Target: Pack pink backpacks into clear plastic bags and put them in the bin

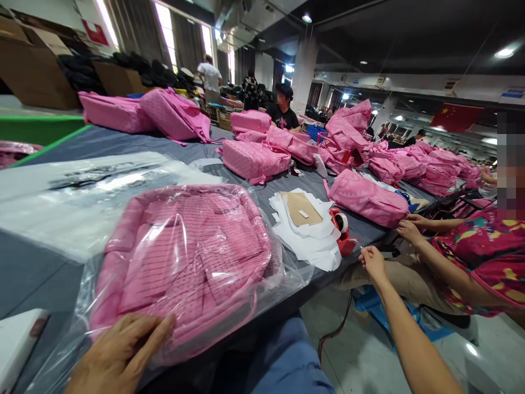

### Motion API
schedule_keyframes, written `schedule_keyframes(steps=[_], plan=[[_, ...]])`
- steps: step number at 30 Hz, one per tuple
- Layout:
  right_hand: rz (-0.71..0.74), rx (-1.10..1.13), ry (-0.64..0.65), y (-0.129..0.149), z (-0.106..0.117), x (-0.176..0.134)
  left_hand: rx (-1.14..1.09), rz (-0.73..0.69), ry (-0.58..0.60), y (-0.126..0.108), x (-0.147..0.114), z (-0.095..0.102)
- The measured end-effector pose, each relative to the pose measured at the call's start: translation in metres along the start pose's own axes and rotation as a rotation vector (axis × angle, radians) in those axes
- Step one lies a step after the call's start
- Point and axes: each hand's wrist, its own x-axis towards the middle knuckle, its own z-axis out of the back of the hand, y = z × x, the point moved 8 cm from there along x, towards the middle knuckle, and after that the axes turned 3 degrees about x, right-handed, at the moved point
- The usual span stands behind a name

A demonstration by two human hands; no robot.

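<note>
A pink backpack [197,257] lies flat on the table right in front of me, inside a clear plastic bag [295,273] that spreads past its edges. My left hand [118,350] rests on the near left edge of the bagged backpack, fingers stretched out and thumb apart. Out to the right, my right hand [374,264] is raised beside the table edge with thumb and fingertips pinched together. Something tiny and pale may be at the fingertips, too small to make out. Just left of that hand stands a red tape dispenser [348,243] with a roll of tape [341,222].
White paper sheets [315,246] with a brown card [301,208] lie beyond the bag. Flat plastic bags [94,191] cover the left side. More pink backpacks [256,158] crowd the table. At right, a co-worker's hands [410,227] are by another backpack [367,197].
</note>
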Motion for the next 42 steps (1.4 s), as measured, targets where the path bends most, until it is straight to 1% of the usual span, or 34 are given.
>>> schedule_keyframes(steps=[1, 3, 5, 6, 8, 10, 12, 13, 14, 16, 17, 18, 19, 20, 22, 23, 25, 27, 28, 29, 30, 31, 32, 33, 34, 36, 37, 39, 42], plan=[[-0.029, 0.059, 0.010, -0.008, -0.006, -0.008, -0.009, 0.005, -0.007, -0.005, 0.002, 0.003], [-0.080, 0.176, 0.073, -0.018, -0.027, -0.023, -0.024, 0.002, -0.005, -0.018, 0.005, 0.008], [-0.119, 0.265, 0.183, -0.016, -0.051, -0.038, -0.030, -0.014, 0.008, -0.033, 0.004, 0.012], [-0.129, 0.311, 0.246, -0.009, -0.062, -0.046, -0.032, -0.023, 0.008, -0.040, 0.003, 0.014], [-0.108, 0.435, 0.368, 0.017, -0.081, -0.062, -0.027, -0.027, -0.011, -0.050, 0.001, 0.016], [-0.031, 0.591, 0.489, 0.056, -0.097, -0.079, -0.020, -0.017, -0.034, -0.054, 0.002, 0.017], [0.079, 0.622, 0.655, 0.100, -0.120, -0.101, -0.015, 0.000, -0.045, -0.053, 0.003, 0.015], [0.154, 0.558, 0.767, 0.121, -0.136, -0.117, -0.012, 0.007, -0.039, -0.052, 0.003, 0.014], [0.240, 0.441, 0.906, 0.141, -0.156, -0.137, -0.009, 0.012, -0.033, -0.052, 0.003, 0.012], [0.442, 0.096, 1.209, 0.165, -0.202, -0.184, -0.002, 0.016, -0.027, -0.052, 0.003, 0.011], [0.551, -0.100, 1.335, 0.169, -0.223, -0.206, 0.001, 0.015, -0.028, -0.053, 0.003, 0.011], [0.657, -0.282, 1.430, 0.170, -0.242, -0.224, 0.003, 0.012, -0.032, -0.054, 0.002, 0.011], [0.758, -0.436, 1.499, 0.169, -0.259, -0.238, 0.004, 0.007, -0.036, -0.056, 0.002, 0.011], [0.853, -0.557, 1.534, 0.167, -0.274, -0.247, 0.005, 0.002, -0.041, -0.057, 0.003, 0.011], [0.982, -0.747, 1.539, 0.160, -0.298, -0.253, 0.009, -0.013, -0.041, -0.059, 0.003, 0.011], [0.998, -0.818, 1.527, 0.156, -0.307, -0.250, 0.014, -0.022, -0.040, -0.059, 0.004, 0.010], [0.947, -0.894, 1.494, 0.147, -0.321, -0.238, 0.026, -0.037, -0.043, -0.059, 0.004, 0.010], [0.837, -0.898, 1.451, 0.141, -0.328, -0.218, 0.033, -0.047, -0.049, -0.057, 0.004, 0.009], [0.793, -0.893, 1.398, 0.140, -0.327, -0.206, 0.033, -0.051, -0.050, -0.057, 0.003, 0.009], [0.771, -0.888, 1.306, 0.142, -0.324, -0.192, 0.031, -0.056, -0.049, -0.056, 0.003, 0.008], [0.773, -0.873, 1.180, 0.146, -0.318, -0.179, 0.028, -0.062, -0.048, -0.056, 0.002, 0.008], [0.795, -0.837, 1.053, 0.152, -0.309, -0.169, 0.024, -0.066, -0.048, -0.056, 0.002, 0.008], [0.828, -0.777, 0.957, 0.158, -0.299, -0.166, 0.018, -0.070, -0.047, -0.056, 0.001, 0.008], [0.865, -0.700, 0.910, 0.162, -0.289, -0.169, 0.011, -0.070, -0.045, -0.056, 0.001, 0.007], [0.901, -0.627, 0.926, 0.163, -0.281, -0.178, 0.003, -0.067, -0.042, -0.056, 0.001, 0.007], [0.945, -0.559, 1.066, 0.156, -0.277, -0.206, -0.012, -0.056, -0.042, -0.055, 0.001, 0.007], [0.943, -0.583, 1.131, 0.149, -0.279, -0.218, -0.016, -0.052, -0.046, -0.055, 0.001, 0.008], [0.897, -0.702, 1.199, 0.133, -0.289, -0.231, -0.013, -0.059, -0.055, -0.057, 0.000, 0.011], [0.827, -0.839, 1.251, 0.120, -0.305, -0.230, 0.051, -0.153, -0.054, -0.070, -0.007, 0.021]])
